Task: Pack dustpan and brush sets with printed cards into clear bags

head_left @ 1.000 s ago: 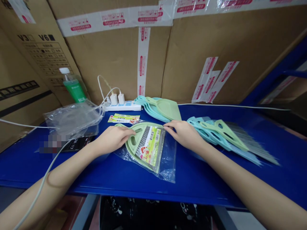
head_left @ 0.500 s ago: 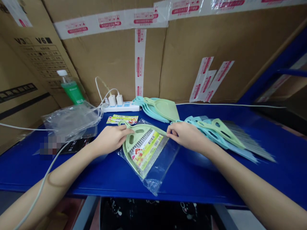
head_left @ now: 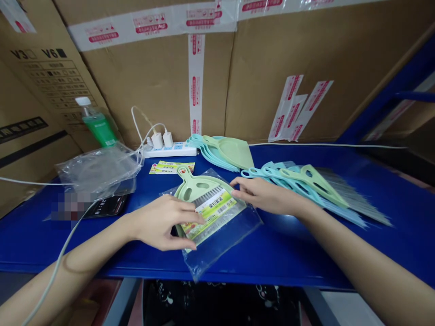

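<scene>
A pale green dustpan-and-brush set (head_left: pixel 200 192) with a yellow-green paper label lies in a clear plastic bag (head_left: pixel 220 235) on the blue table (head_left: pixel 292 253). My left hand (head_left: pixel 163 222) grips the near left edge of the bagged set, thumb on top over the label and fingers curled beneath. My right hand (head_left: pixel 263 195) rests on the set's far right corner, fingers pressed on the bag's edge.
Stacked green and blue dustpans (head_left: pixel 224 153) lie behind the set. A fan of brushes (head_left: pixel 306 183) lies to the right. A pile of clear bags (head_left: pixel 98 170), a power strip (head_left: pixel 166 148), a green bottle (head_left: pixel 97 124) and loose labels (head_left: pixel 171 167) sit at left. Cardboard boxes (head_left: pixel 272 68) wall the back.
The bagged set has turned so its handle points away from me. My left hand slid from the handle end down to the near edge and closed on it. My right hand stayed at the right corner.
</scene>
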